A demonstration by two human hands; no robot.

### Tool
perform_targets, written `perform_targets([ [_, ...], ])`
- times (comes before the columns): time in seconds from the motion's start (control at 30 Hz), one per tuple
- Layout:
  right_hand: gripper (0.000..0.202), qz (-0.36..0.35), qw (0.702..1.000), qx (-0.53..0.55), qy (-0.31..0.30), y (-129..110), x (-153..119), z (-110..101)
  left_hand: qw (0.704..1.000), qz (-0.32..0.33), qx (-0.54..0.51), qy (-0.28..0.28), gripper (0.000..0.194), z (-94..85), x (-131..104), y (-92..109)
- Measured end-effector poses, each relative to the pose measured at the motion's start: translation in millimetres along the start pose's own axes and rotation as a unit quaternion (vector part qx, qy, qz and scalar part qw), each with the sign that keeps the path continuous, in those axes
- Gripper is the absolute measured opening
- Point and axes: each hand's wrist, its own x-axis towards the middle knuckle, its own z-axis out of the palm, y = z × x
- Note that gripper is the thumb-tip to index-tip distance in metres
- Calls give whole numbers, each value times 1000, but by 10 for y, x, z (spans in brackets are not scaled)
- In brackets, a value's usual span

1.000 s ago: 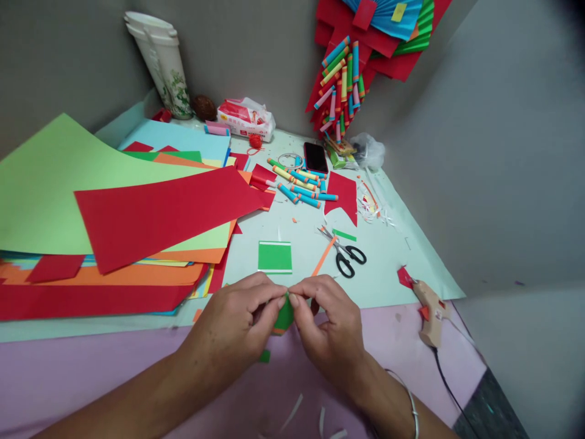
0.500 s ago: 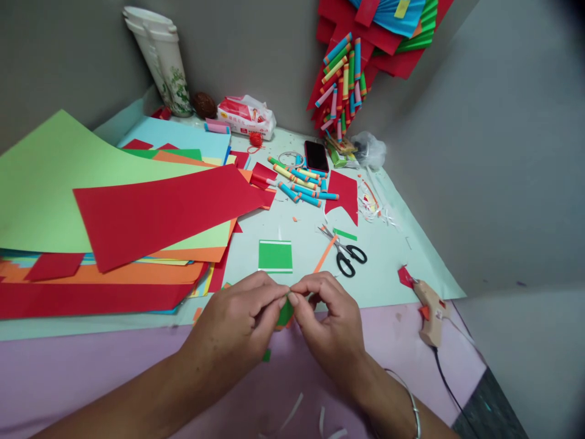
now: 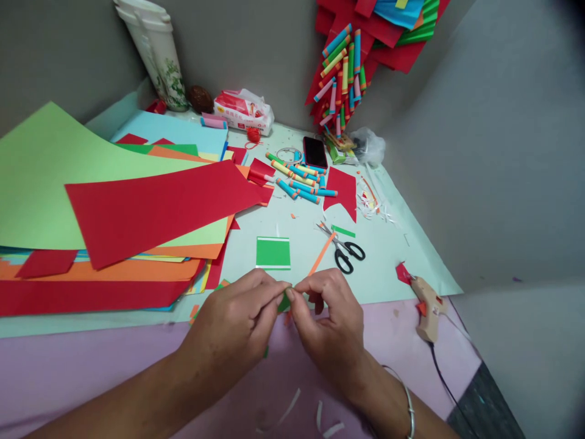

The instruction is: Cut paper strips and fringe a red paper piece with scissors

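Between both hands is a small piece of green paper (image 3: 284, 303), pinched along its upper edge and mostly hidden by the fingers. My left hand (image 3: 240, 314) grips it with thumb and forefinger from the left. From the right, the thumb and forefinger of my right hand (image 3: 326, 317) close on the same edge. Just beyond the fingers lies a flat green paper rectangle (image 3: 273, 252) with white strips along two edges. Black-handled scissors (image 3: 342, 249) rest to its right, beside an orange paper strip (image 3: 322, 253) and a thin green strip (image 3: 343, 231).
A stack of coloured paper with a red sheet (image 3: 164, 210) on top fills the left. Rolled paper tubes (image 3: 304, 183) lie near a phone (image 3: 315, 152). A glue gun (image 3: 428, 308) with a cord sits right. A red paper craft (image 3: 342, 79) stands behind.
Both hands still pinch the green paper, and less of it shows below the fingers than before. The whole view has shifted slightly.
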Motion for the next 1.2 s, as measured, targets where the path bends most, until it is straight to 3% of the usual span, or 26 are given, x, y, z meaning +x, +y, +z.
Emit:
perform_targets([
  [0.3,14,-3,999,2,-34,-11,-19,-14,999,36,-2,31,30,20,-19,25],
  [0.6,14,75,996,41,-41,-34,18,-21,999,42,10,27,31,28,-14,-6],
  [1.2,11,155,982,89,-54,-28,25,-24,999,37,4,26,30,29,-24,7],
])
